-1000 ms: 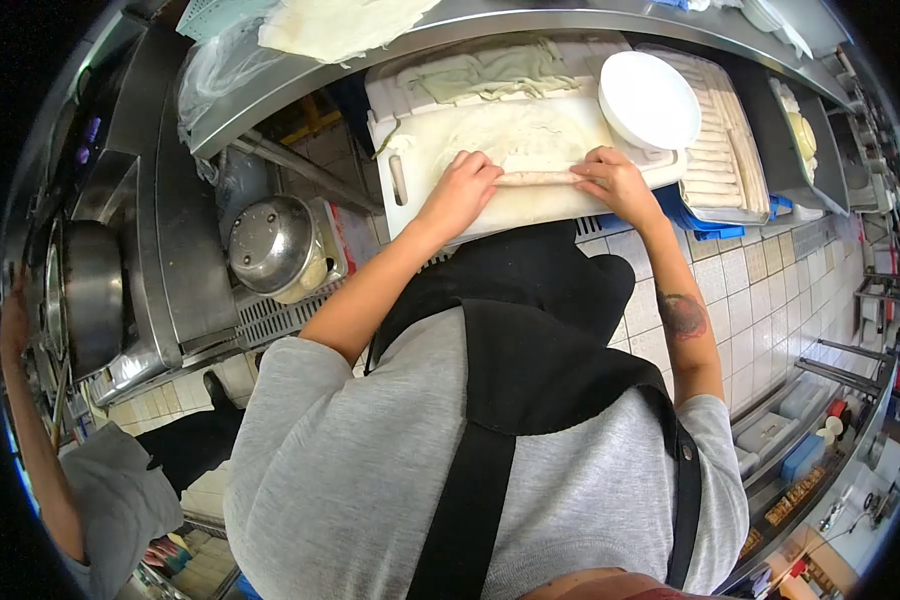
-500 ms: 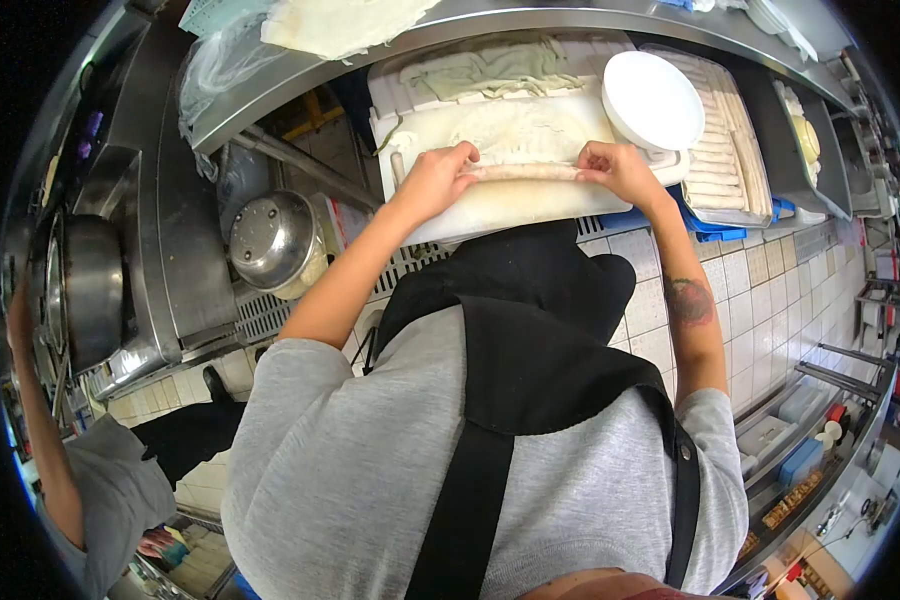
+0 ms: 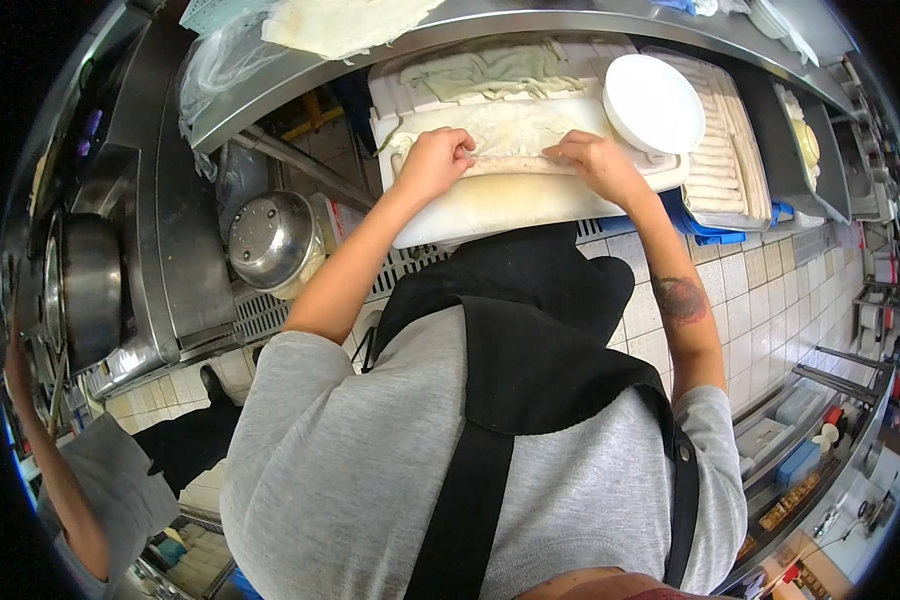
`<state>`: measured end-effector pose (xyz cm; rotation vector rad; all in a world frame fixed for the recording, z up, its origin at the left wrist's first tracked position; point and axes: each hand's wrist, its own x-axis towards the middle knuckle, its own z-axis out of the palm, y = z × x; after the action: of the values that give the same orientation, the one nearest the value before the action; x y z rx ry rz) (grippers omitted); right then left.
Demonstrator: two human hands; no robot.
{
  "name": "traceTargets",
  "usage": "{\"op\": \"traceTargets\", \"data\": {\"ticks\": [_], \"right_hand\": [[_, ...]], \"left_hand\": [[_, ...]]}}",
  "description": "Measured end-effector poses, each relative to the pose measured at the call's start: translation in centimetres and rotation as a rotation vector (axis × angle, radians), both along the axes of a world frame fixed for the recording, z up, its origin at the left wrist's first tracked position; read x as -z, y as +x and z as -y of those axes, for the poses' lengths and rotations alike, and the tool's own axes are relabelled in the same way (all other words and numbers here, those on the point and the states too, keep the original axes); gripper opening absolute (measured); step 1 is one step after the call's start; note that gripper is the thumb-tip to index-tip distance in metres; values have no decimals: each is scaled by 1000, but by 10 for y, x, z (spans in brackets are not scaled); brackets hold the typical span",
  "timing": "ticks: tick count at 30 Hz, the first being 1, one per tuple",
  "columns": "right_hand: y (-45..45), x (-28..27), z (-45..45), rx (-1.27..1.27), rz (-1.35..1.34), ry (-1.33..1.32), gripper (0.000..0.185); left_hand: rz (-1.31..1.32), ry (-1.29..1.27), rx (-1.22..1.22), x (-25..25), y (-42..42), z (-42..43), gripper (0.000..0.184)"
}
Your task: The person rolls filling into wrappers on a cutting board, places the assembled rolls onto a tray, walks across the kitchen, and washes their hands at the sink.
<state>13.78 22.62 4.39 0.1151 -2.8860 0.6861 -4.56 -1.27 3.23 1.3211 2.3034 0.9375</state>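
A long, thin filled roll lies across a white cutting board, at the near edge of a thin pale wrapper sheet. My left hand is closed at the roll's left end, fingertips pinching the wrapper edge. Toward the right end, my right hand has its thumb and fingers pressed together on the wrapper. Both sets of fingertips partly hide the edge. Just beyond my right hand, a white bowl rests on the board's far right corner.
Right of the bowl, a tray holds rows of finished pale rolls. A greenish cloth lies behind the board. More sheets sit on the steel shelf. A metal pot stands at left, with another person at lower left.
My right hand has shifted left and slightly away from me along the roll. My left hand has moved slightly left and away, and the wrapper edge has been pulled over the filling.
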Motion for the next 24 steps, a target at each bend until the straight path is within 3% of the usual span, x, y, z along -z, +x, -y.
{"op": "traceTargets", "data": {"ticks": [2, 5, 13, 17, 24], "right_hand": [[1, 2, 7, -25, -51, 10, 35], [4, 2, 18, -8, -51, -6, 34], [-19, 3, 28, -120, -88, 3, 33], [-39, 16, 54, -67, -82, -18, 30], [-29, 14, 47, -21, -107, -38, 26]], "left_hand": [[-40, 86, -93, 6, 16, 9, 24], [-312, 196, -54, 10, 41, 23, 24], [-228, 214, -19, 17, 32, 16, 31], [-275, 202, 129, 11, 22, 15, 33], [-325, 112, 166, 6, 25, 11, 29]]}}
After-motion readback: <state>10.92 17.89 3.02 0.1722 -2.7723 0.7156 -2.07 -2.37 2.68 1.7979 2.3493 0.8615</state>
